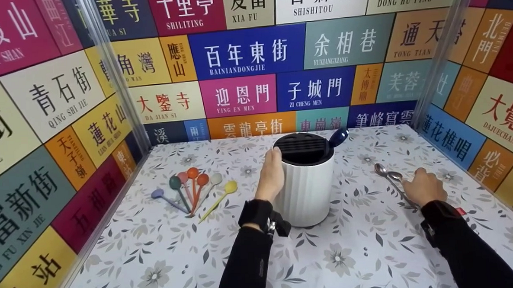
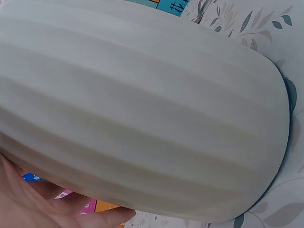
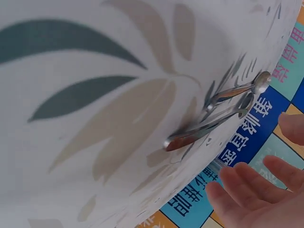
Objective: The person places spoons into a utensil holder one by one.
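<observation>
A white fluted utensil holder (image 1: 308, 193) stands upright on the table, its black top slotted at the back. The dark blue bowl of a spoon (image 1: 338, 137) sticks out past the holder's right rim. My left hand (image 1: 270, 176) rests against the holder's left side; in the left wrist view its fingers (image 2: 107, 217) lie fairly straight along the wall. On the right, two metal spoons (image 1: 381, 169) lie side by side. My right hand (image 1: 425, 186) is beside them, and the right wrist view shows its loosely bent fingers (image 3: 251, 183) apart from the spoons.
Several coloured spoons lie fanned out on the left, among them a yellow spoon (image 1: 230, 187) and a purple spoon (image 1: 158, 193). The table (image 1: 154, 278) has a leaf-patterned cover. Panels with printed signs (image 1: 248, 51) enclose its back and sides.
</observation>
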`<state>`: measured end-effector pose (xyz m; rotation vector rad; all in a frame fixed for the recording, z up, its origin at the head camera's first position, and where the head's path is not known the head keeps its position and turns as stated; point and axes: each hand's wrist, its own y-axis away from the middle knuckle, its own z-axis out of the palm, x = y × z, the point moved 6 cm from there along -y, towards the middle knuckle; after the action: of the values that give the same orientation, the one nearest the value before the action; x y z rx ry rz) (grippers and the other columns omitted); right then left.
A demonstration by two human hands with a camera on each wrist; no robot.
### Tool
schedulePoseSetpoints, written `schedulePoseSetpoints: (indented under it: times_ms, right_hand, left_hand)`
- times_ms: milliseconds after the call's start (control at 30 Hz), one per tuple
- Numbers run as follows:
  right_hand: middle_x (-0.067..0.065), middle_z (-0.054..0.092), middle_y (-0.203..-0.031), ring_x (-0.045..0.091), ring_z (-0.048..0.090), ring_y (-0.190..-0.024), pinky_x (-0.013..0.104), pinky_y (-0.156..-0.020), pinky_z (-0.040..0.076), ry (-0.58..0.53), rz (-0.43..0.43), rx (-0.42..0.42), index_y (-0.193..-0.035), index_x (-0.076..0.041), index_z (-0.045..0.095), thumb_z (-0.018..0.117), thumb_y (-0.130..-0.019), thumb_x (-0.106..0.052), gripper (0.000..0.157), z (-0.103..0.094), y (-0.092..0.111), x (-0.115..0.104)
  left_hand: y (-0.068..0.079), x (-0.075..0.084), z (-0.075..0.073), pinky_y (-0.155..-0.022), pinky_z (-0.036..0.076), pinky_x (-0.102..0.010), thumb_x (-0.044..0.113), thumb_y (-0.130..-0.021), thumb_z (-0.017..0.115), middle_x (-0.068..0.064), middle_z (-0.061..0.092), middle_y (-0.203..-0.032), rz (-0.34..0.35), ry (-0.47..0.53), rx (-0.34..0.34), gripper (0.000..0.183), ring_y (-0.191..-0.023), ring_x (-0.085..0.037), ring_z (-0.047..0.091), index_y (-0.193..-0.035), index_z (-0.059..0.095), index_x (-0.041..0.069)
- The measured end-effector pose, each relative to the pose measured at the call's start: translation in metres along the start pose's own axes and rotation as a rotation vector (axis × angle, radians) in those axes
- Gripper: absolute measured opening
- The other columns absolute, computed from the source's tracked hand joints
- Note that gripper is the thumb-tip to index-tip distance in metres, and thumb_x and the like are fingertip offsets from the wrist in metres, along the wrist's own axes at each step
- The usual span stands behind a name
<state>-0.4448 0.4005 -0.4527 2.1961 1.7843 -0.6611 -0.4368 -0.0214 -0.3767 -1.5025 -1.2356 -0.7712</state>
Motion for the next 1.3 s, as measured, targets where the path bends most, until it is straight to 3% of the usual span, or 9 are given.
schedulePoseSetpoints:
  times_ms: [233,433,633,733,867,1067,1300]
  right_hand:
    - [0.050,0.047,-0.124,0.068,0.049,-0.110,0.069,-0.083,0.048,0.042,0.027,-0.053,-0.133,0.022,0.042,0.056,-0.101,-0.026,0.059,0.009,0.003,0.012]
    - [0.043,0.054,-0.108,0.063,0.052,-0.101,0.062,-0.074,0.048,0.075,0.032,-0.134,-0.105,0.015,0.054,0.059,-0.096,-0.022,0.039,0.014,0.002,0.019]
    - [0.048,0.051,-0.111,0.067,0.048,-0.104,0.064,-0.073,0.048,0.112,-0.001,-0.171,-0.096,0.012,0.060,0.056,-0.095,-0.014,0.027,0.015,0.005,0.020]
    - [0.040,0.054,-0.096,0.056,0.053,-0.088,0.056,-0.065,0.048,0.104,-0.025,-0.159,-0.083,0.006,0.057,0.055,-0.093,-0.009,0.018,0.014,0.007,0.017]
    - [0.024,0.055,-0.077,0.037,0.053,-0.067,0.043,-0.055,0.044,0.084,-0.038,-0.155,-0.071,-0.003,0.052,0.054,-0.091,-0.003,0.020,0.012,0.008,0.013]
    - [0.022,0.057,-0.079,0.035,0.054,-0.067,0.042,-0.057,0.044,0.092,-0.023,-0.228,-0.078,0.001,0.056,0.058,-0.090,-0.008,0.016,0.012,0.011,0.010]
    - [0.024,0.058,-0.082,0.035,0.055,-0.069,0.039,-0.059,0.044,0.117,0.003,-0.325,-0.086,0.007,0.057,0.056,-0.089,-0.014,0.021,0.014,0.022,0.000]
  left_hand:
    - [0.000,-0.001,0.001,-0.123,0.030,-0.043,0.039,-0.114,0.022,-0.021,0.047,-0.158,-0.003,0.002,0.010,0.061,-0.148,-0.034,0.040,-0.154,0.045,-0.001]
    - [0.000,-0.004,0.003,-0.122,0.031,-0.044,0.040,-0.114,0.022,-0.021,0.047,-0.157,-0.019,0.008,0.007,0.061,-0.148,-0.035,0.041,-0.154,0.044,-0.001]
    - [0.000,-0.003,0.005,-0.122,0.031,-0.044,0.039,-0.114,0.022,-0.021,0.047,-0.157,-0.008,0.015,0.000,0.060,-0.147,-0.035,0.042,-0.154,0.044,-0.001]
    - [0.000,-0.002,0.005,-0.122,0.031,-0.044,0.040,-0.114,0.022,-0.020,0.047,-0.157,-0.003,0.005,0.001,0.061,-0.147,-0.035,0.042,-0.154,0.044,-0.001]
    - [-0.001,-0.001,0.004,-0.123,0.030,-0.043,0.040,-0.114,0.022,-0.019,0.046,-0.159,0.000,0.002,0.000,0.062,-0.149,-0.034,0.040,-0.156,0.043,0.000]
    - [-0.001,0.000,0.004,-0.123,0.029,-0.043,0.040,-0.114,0.022,-0.020,0.045,-0.160,0.003,0.009,-0.001,0.062,-0.149,-0.034,0.039,-0.156,0.042,-0.001]
    - [-0.002,-0.001,0.004,-0.122,0.032,-0.044,0.037,-0.113,0.023,-0.021,0.047,-0.157,0.017,0.006,0.003,0.061,-0.147,-0.035,0.042,-0.154,0.044,-0.003]
